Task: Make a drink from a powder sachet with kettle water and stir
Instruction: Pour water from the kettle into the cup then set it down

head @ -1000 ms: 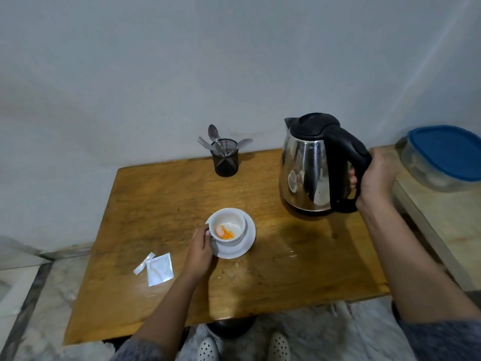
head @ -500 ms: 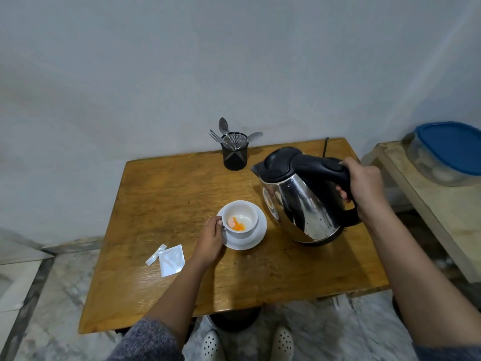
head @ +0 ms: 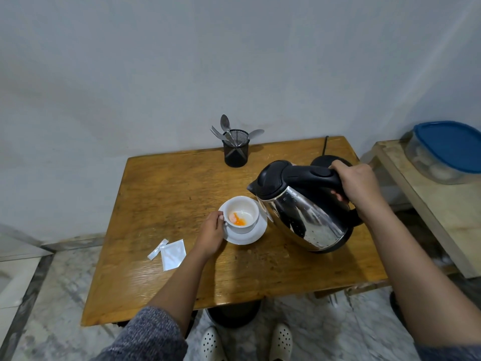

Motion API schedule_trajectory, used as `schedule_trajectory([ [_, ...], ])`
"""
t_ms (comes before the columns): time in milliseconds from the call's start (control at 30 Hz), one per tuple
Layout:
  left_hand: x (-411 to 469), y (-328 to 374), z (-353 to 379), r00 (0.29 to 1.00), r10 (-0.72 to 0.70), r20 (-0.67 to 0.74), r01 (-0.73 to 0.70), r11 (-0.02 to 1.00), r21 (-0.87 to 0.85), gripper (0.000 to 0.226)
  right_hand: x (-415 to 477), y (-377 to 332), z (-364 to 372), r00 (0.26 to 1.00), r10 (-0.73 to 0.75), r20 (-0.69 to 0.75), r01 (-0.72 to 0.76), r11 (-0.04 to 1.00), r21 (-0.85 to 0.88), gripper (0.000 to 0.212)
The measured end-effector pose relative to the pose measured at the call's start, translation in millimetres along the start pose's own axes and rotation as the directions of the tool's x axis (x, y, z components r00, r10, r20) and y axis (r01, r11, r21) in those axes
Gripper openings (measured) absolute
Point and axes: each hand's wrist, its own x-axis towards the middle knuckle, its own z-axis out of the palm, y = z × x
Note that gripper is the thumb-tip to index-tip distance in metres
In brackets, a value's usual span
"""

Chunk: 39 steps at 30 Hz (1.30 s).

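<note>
Two torn pieces of the powder sachet (head: 173, 254) lie flat at the left of the wooden table (head: 166, 183), apart from the crockery. Next rightward, the left hand (head: 211, 234) is closed on the left side of the white cup (head: 242, 213), steadying it on its saucer (head: 246, 237); whether the fingers hold a handle cannot be determined, since the hand covers that side. Orange powder (head: 238, 220) sits in the cup bottom, and no water is visible in it. Behind, near the wall, a black mesh holder (head: 236, 151) carries spoons and a fork for the later stir. Rightward again, the right hand (head: 358, 185) grips the black handle of the steel kettle (head: 304, 217), which is lifted off its base (head: 322, 160) and tilted, long axis leaning left. The governing relation: the spout (head: 252, 188) points left and sits just beside the cup's right rim, slightly above it, not yet over the opening. No stream is visible. Kettle fill level is hidden by the closed lid. At far right, a blue-lidded container (head: 447, 149) is cut off by the frame edge.
</note>
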Motion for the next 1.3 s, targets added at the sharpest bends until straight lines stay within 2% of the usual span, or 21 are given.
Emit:
schedule_trajectory([
  [200, 0, -1, 1, 1.000, -0.013, 0.002, 0.013, 1.000, 0.005, 0.028, 1, -2, 3, 0.999, -0.012, 0.052, 0.017, 0.997, -0.081, 0.044],
  [567, -1, 4, 0, 1.000, -0.008, -0.001, 0.008, 1.000, 0.006, 0.030, -4, -15, 4, 0.998, -0.027, 0.063, 0.040, 0.974, -0.222, 0.047],
  [1300, 1, 8, 2, 1.000, 0.004, -0.012, -0.004, 0.999, 0.053, 0.030, -3, -28, -7, 0.993, -0.076, 0.093, 0.103, 0.936, -0.338, 0.051],
])
